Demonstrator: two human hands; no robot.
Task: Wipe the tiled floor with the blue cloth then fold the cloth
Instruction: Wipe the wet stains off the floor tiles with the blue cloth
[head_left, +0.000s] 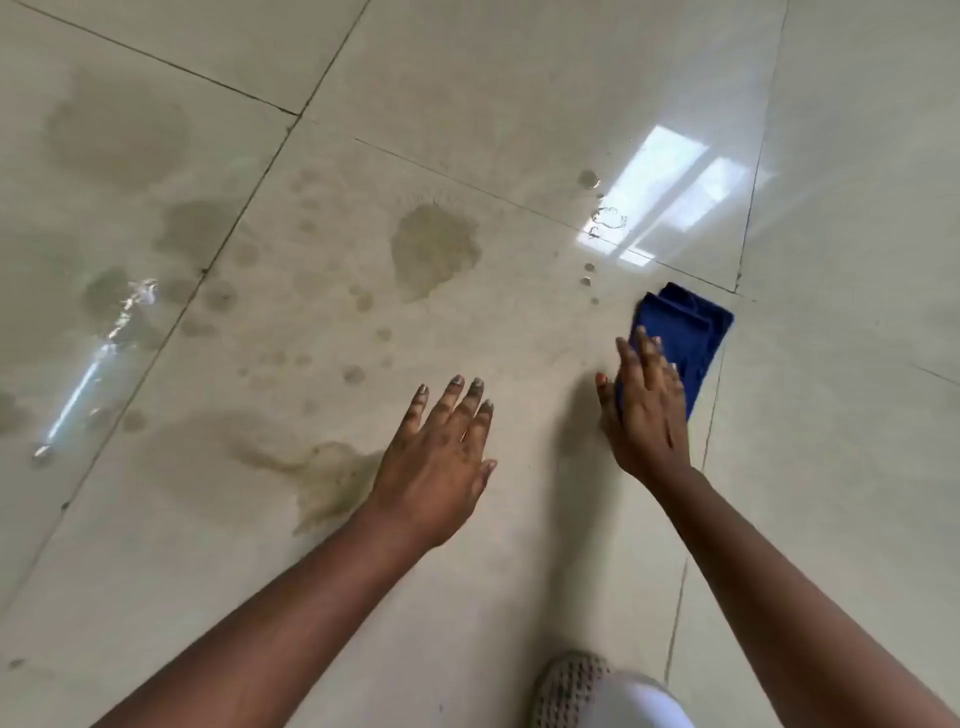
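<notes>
A blue cloth (685, 332), folded into a thick pad, lies on the glossy beige tiled floor (467, 93) at the right of the view. My right hand (641, 410) rests flat on the cloth's near end, fingers spread and pressing down on it. My left hand (441, 462) hovers low over the floor in the middle, fingers apart and holding nothing. Wet brownish patches and drops mark the tiles: one large patch (434, 249) ahead, another (322, 478) just left of my left hand.
More damp stains spread over the tiles at the left (119, 130). Small water drops (588, 179) sit beside a bright window reflection (665, 192). A patterned shoe and pale trouser leg (587, 691) show at the bottom edge. Dark grout lines cross the floor.
</notes>
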